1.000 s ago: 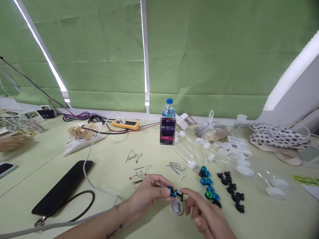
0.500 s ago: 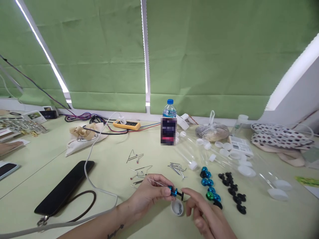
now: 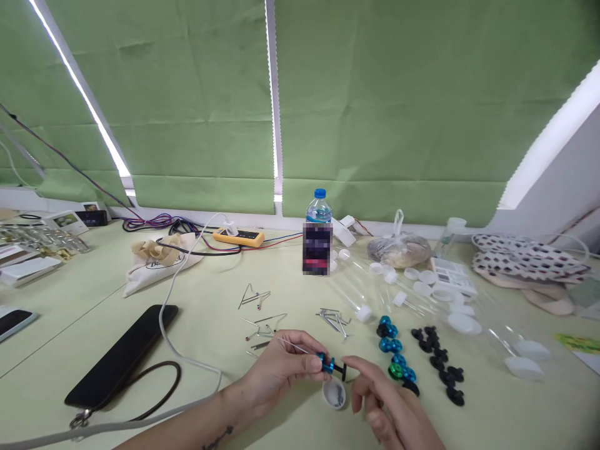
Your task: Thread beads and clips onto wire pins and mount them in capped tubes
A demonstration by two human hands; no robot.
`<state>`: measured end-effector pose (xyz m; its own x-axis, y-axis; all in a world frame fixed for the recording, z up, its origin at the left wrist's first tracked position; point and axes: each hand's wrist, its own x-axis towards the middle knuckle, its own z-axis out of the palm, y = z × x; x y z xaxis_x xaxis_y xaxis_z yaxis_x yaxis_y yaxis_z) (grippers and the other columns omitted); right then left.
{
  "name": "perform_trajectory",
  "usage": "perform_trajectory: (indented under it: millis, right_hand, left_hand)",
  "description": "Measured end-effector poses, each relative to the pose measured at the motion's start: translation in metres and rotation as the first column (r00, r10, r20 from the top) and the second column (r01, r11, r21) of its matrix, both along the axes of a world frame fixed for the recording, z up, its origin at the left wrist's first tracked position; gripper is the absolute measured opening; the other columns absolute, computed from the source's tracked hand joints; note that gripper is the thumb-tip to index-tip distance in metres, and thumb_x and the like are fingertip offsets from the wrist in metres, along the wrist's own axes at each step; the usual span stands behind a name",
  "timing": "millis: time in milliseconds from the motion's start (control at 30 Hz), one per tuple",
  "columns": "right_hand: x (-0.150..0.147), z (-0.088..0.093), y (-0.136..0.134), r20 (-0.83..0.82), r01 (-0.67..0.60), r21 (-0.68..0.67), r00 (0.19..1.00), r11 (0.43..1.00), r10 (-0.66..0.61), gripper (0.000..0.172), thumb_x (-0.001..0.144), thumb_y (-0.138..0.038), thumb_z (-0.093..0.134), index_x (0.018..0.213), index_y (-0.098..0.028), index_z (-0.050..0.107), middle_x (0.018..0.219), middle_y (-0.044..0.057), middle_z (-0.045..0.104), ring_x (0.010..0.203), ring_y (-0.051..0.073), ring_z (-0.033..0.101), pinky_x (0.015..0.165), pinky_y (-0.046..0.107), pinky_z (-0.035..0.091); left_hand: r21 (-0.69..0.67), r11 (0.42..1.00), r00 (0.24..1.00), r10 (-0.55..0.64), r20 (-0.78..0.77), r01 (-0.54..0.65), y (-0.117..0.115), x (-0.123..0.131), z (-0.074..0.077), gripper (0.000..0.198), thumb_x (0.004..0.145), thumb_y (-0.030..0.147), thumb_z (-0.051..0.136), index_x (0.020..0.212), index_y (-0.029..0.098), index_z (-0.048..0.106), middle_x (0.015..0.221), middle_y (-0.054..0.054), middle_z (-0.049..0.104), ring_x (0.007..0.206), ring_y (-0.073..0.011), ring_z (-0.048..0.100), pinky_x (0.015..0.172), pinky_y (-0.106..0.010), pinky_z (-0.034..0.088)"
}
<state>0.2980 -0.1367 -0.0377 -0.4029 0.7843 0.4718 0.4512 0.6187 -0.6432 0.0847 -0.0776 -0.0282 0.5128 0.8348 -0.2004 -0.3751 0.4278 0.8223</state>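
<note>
Low over the table [image 3: 70,325], the left hand [image 3: 276,372] pinches a small blue knob [image 3: 327,363] with a thin wire through it, fingers closed on it, while the right hand [image 3: 384,400], at 3 o'clock of the knob, curls loosely with its fingertips at the knob's black end. A white cap [image 3: 334,394] lies just below the knob. Farther off, blue beads [image 3: 391,347] and black pieces [image 3: 438,362] lie at 2 o'clock, and a water bottle [image 3: 317,234] stands at 12 o'clock.

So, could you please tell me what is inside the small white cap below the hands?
The white cap holds some small greyish bits, too small to identify. The blue part above hides its far rim.
</note>
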Motion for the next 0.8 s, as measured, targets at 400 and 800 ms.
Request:
perform_trajectory:
  millis: [400,800]
  right_hand:
    - [0.0004,0.0060,-0.0057,0.011,0.053,-0.077,0.999,0.996,-0.053,0.039,0.102,-0.053,0.024,0.135,-0.036,0.036,0.077,-0.002,0.064,0.064,0.016,0.063,0.058,0.023,0.046]
    - [0.0019,0.0018,-0.0007,-0.022,0.013,-0.001,1.000,1.000,-0.013,0.039,0.103,-0.046,0.025,0.138,-0.031,0.033,0.071,-0.002,0.064,0.051,0.014,0.059,0.048,0.020,0.043]
  left_hand:
    - [-0.008,1.000,1.000,-0.001,0.000,0.001,-0.0004,-0.0001,0.0003,0.023,0.062,0.019,0.087,0.079,0.010,0.074,0.077,-0.007,0.074,0.065,-0.0144,0.070,0.066,-0.022,0.053]
    - [-0.015,1.000,1.000,0.001,-0.012,-0.001,-0.0011,-0.0001,0.0027,0.023,0.061,0.019,0.088,0.078,0.010,0.074,0.072,-0.007,0.074,0.062,-0.0135,0.069,0.063,-0.021,0.052]
